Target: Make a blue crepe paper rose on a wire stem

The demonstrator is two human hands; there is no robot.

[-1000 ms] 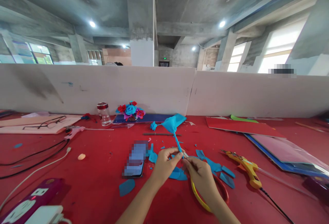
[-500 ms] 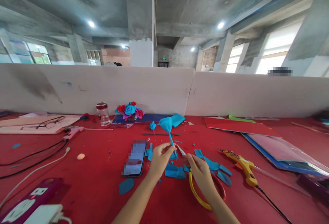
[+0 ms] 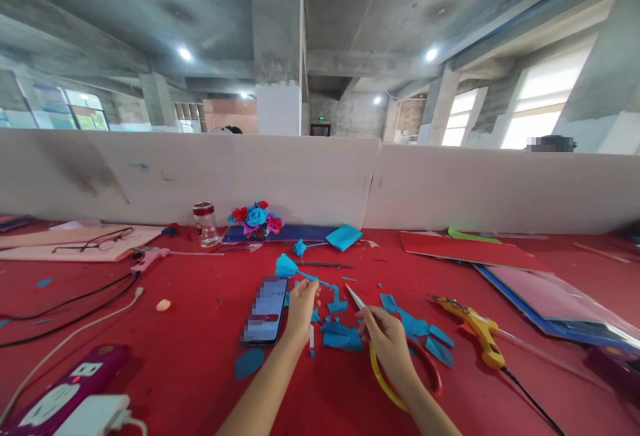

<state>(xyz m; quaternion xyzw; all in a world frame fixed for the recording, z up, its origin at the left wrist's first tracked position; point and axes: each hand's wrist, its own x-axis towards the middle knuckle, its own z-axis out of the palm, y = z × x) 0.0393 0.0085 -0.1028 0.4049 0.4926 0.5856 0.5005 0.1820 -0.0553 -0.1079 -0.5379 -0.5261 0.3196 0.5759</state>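
A blue crepe-paper flower (image 3: 287, 266) lies tilted to the left, its thin wrapped stem slanting down to the right. My left hand (image 3: 303, 309) is closed, its fingers pinching that stem. Scissors (image 3: 381, 373) with one yellow and one red handle are gripped around the blades by my right hand (image 3: 386, 333), and their pointed tip sticks out toward the stem's end. Blue paper pieces (image 3: 342, 336) are scattered beneath and between both hands. A phone (image 3: 267, 313) rests just left of my left hand.
A yellow glue gun (image 3: 475, 333) with a cord lies at right, near plastic sheets (image 3: 545, 296). Behind stand a jar (image 3: 205, 226) and a flower arrangement (image 3: 257, 217). A smaller blue flower (image 3: 300, 247) lies beside folded blue paper (image 3: 345, 237). At left are a pink glue gun (image 3: 150, 258) and a power strip (image 3: 67, 383).
The flower has tipped from upright to leaning left, its head now lower, near the phone. My left hand has turned and shifted slightly left. The scissors stay in my right hand.
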